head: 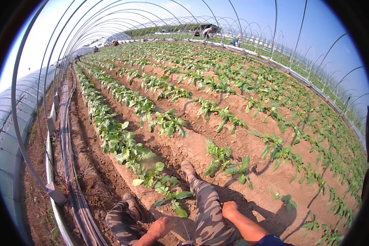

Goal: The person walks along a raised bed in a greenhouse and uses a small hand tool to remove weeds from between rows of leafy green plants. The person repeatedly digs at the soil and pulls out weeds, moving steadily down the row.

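My left hand [161, 227] is low at the bottom centre, over the soil between my legs, its fingers curled or blurred and hard to read. Beside my knee in camouflage trousers [207, 209] is my right hand [229, 207], with its fingers mostly hidden. Both shoes are on the soil, and a ridge of leafy green plants [150, 178] runs between them. The nearest leaves [179, 209] lie just above my left hand. A thin, pale, rod-like thing [186, 229] shows near the bottom edge, and whether a hand touches it I cannot tell.
Soil ridges with leafy plants [221, 156] curve away on the right. Along the left run dark hoses [77, 196], a pale rail [57, 215], concrete blocks [56, 193] and metal hoops [15, 101]. Several people work far off, one standing [206, 33] and one bent low [235, 41].
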`<state>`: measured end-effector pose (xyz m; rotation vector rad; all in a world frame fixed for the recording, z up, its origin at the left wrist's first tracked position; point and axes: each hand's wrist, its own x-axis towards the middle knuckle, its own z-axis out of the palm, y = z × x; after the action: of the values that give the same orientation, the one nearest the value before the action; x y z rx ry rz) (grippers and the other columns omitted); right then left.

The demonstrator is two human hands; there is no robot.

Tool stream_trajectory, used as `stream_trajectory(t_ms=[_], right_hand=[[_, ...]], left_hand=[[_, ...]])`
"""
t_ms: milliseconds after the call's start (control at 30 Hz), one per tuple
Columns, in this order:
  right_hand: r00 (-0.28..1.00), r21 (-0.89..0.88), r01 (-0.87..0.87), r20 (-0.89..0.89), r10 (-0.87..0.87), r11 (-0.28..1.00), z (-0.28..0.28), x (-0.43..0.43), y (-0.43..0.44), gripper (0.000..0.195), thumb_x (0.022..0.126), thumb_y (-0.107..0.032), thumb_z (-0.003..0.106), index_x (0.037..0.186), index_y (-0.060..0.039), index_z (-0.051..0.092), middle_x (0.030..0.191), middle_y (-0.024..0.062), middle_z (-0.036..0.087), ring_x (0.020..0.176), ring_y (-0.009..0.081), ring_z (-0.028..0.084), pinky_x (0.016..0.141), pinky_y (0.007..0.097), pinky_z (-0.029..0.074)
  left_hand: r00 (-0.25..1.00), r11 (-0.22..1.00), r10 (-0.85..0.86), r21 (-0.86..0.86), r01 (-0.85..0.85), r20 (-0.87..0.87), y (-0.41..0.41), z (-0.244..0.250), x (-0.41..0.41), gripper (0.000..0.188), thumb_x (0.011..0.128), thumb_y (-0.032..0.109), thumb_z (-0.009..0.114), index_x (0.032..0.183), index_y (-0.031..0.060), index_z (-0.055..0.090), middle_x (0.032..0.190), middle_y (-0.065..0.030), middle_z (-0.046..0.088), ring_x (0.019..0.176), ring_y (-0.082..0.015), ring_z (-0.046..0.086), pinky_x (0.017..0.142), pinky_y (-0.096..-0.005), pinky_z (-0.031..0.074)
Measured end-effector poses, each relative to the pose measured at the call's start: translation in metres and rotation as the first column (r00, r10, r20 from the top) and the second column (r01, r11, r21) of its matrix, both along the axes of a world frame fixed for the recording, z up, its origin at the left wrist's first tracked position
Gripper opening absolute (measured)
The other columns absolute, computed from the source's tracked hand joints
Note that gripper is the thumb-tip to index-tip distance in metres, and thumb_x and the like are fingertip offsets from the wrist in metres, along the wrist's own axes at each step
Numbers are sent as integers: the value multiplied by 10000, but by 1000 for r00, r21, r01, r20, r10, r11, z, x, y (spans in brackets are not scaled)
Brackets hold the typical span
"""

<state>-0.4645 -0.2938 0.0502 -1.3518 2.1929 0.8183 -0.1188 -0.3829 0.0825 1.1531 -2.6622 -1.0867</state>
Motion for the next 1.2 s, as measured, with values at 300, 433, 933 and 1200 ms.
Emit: stream_trajectory(t_ms=[300,433,933,1200], right_hand=[[986,159,-118,137,96,980,54,-8,0,279,705,-195,588,935,-79,697,1016,130,654,949,270,631,772,360,515],[946,232,-272,240,216,934,57,-10,-24,300,706,-169,561,962,-75,686,1031,152,642,966,311,616,787,406,503],[895,-80,-136,417,157,987,51,-68,17,296,699,-187,673,990,-144,642,906,123,652,820,340,621,683,398,507],[948,92,-152,296,119,984,45,-78,29,257,690,-78,592,943,-51,623,842,202,633,769,369,621,666,431,506]], left_hand=[[861,550,-451,687,475,-234,64,-60,-76,552,870,521,460,1058,12,566,934,-170,610,895,-268,585,760,-373,455],[879,528,-385,715,459,-281,53,-80,-41,555,873,528,446,1039,14,576,891,-166,614,856,-247,588,737,-370,452],[958,398,-282,915,74,44,25,-12,-51,390,795,360,521,897,-3,617,893,-222,636,806,-373,634,683,-472,507],[929,497,-357,862,97,101,-6,-7,-42,429,856,399,506,973,-6,588,937,-240,625,891,-383,612,762,-465,489]])
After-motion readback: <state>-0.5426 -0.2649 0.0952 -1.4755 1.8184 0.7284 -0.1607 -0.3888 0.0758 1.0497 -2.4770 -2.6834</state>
